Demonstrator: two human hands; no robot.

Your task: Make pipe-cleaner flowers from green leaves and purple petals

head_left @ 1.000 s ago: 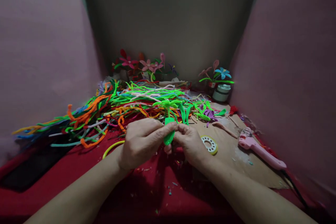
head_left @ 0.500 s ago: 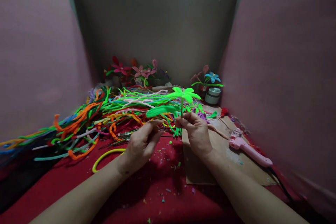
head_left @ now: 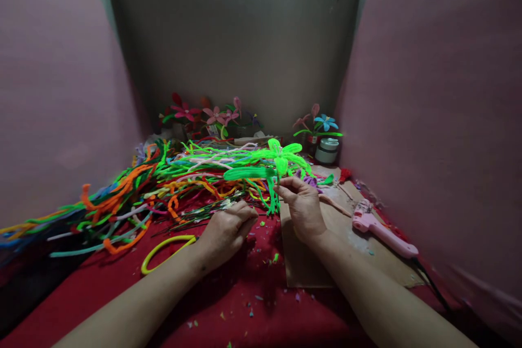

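My left hand (head_left: pixel 229 231) is off the green flower (head_left: pixel 281 159) now and down by the dark wires (head_left: pixel 209 211), so only my right hand (head_left: pixel 304 207) pinches it. It's tipped more toward me, and the leaf (head_left: pixel 247 173) sticks out left instead of between my hands.

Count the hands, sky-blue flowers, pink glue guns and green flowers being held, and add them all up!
Left hand and right hand: 2
Sky-blue flower: 1
Pink glue gun: 1
Green flower being held: 1
Total: 5
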